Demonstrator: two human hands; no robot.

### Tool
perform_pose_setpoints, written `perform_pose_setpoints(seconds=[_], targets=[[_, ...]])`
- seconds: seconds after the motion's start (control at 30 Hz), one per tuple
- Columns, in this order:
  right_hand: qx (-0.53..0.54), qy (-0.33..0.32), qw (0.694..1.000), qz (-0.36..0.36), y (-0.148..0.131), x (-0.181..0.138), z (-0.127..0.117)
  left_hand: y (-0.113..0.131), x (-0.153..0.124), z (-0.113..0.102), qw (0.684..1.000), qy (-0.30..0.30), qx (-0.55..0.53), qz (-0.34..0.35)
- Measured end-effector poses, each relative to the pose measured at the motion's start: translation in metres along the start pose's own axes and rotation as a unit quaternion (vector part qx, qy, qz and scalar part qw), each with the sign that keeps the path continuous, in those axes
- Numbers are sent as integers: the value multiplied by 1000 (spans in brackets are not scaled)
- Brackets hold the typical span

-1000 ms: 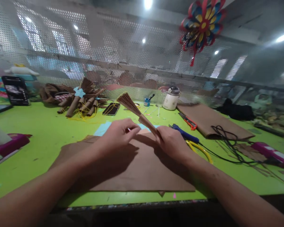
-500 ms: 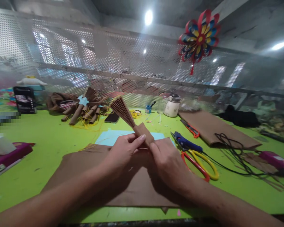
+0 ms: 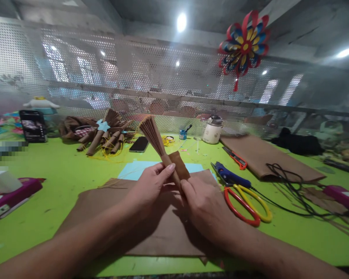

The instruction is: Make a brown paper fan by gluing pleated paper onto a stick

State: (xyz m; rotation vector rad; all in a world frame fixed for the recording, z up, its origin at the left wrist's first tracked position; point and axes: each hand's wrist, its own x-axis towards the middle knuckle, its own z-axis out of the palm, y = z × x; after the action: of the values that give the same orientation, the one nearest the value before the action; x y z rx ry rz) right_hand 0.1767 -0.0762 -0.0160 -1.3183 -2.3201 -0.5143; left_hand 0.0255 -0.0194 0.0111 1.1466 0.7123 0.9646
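Observation:
Between my two hands is a pleated brown paper fan [image 3: 152, 133], its folds spread at the top left and narrowing toward my fingers. A brown paper strip [image 3: 179, 164] stands out on the right side of its narrow end. My left hand [image 3: 152, 184] pinches the narrow part, thumb on top. Lower down, my right hand [image 3: 202, 201] grips the bottom end with the strip; its fingertips are partly hidden. Beneath both hands lies a large brown paper sheet [image 3: 104, 209], over a light blue sheet [image 3: 128, 170].
Right of my hand lie a blue glue gun [image 3: 234, 176], scissors [image 3: 244, 209] with red and yellow handles, and a cutter [image 3: 235, 158]. Folded brown paper [image 3: 267, 155] and a black cord [image 3: 291, 212] are farther right. Rolled paper pieces [image 3: 101, 139], a phone [image 3: 139, 144] and a bottle [image 3: 212, 130] stand behind.
The strip has swung away from the fan's narrow end and now stands out to the right, where before it lay across it. Both hands keep their grip; the view shifts slightly.

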Motion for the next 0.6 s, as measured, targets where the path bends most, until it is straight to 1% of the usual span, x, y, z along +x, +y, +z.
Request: perform_pose_setpoints(seconds=[0.1, 0.17, 0.27, 0.3, 0.37, 0.43, 0.5, 0.6], targets=[[74, 37, 996, 19, 3, 4, -8, -3, 4, -4, 999, -28, 2, 16], [125, 66, 990, 30, 7, 8, -17, -7, 4, -3, 999, -48, 12, 23], [180, 120, 976, 25, 17, 15, -27, -13, -2, 8, 997, -61, 17, 32], [193, 132, 972, 19, 20, 18, -28, -15, -5, 12, 998, -55, 12, 38], [215, 139, 967, 13, 25, 21, -28, -18, -10, 20, 997, -57, 8, 42], [235, 129, 963, 17, 27, 23, -26, -19, -11, 22, 997, -62, 19, 41], [252, 126, 959, 23, 27, 23, -24, -19, -9, 19, 995, -77, 54, 45], [269, 126, 955, 21, 27, 23, -22, -15, -5, 13, 986, -97, 115, 70]])
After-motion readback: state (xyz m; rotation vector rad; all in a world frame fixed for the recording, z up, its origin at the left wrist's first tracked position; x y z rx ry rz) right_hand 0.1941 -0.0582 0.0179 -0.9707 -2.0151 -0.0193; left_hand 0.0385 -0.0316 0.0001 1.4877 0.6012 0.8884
